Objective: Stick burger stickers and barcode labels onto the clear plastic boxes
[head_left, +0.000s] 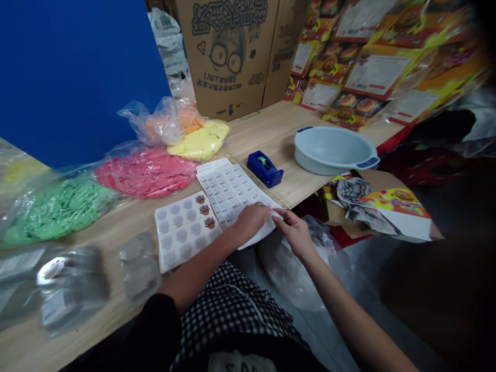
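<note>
A white sheet of small printed labels [228,188] lies on the wooden table [271,129], its near edge hanging over the table's front. My left hand [250,219] rests on that near edge with fingers curled down onto the paper. My right hand [295,230] meets it at the sheet's right corner, fingertips pinched on the paper edge. To the left lie two sheets of round stickers [186,230], mostly peeled, with three burger stickers left.
Bags of pink [149,173], green [54,209], yellow [201,139] and orange [170,121] material lie along the table. A blue tape dispenser [265,169] and a pale blue basin [333,150] stand right. Cardboard boxes rise behind; an open box [383,212] sits below right.
</note>
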A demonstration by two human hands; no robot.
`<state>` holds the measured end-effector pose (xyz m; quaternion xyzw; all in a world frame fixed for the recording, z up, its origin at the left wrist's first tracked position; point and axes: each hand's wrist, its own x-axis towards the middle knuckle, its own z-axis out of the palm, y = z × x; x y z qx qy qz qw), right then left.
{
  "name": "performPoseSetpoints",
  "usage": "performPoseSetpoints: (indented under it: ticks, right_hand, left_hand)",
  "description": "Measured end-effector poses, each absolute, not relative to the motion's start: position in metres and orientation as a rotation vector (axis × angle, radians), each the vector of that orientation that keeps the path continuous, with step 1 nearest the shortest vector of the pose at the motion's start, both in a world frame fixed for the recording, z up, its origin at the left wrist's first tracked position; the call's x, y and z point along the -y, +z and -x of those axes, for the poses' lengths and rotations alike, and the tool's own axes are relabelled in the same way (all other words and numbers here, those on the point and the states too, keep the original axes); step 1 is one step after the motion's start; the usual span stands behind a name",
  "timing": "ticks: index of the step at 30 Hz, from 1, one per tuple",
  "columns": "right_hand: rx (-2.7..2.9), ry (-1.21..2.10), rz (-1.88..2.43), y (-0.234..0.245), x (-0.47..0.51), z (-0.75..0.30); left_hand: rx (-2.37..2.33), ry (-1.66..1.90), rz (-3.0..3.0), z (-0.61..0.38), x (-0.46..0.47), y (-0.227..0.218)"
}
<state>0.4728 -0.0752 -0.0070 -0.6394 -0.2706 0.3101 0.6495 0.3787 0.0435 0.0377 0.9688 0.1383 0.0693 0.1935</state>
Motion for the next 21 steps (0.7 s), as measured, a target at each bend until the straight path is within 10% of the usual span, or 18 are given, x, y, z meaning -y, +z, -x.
performPoseSetpoints:
  ticks: [21]
  right_hand:
    - [0.532, 0.648, 1.447, -0.017, 0.072, -0.470]
  left_hand:
    - [-0.577, 0.310, -2.604, -0.363, -0.061, 0.038]
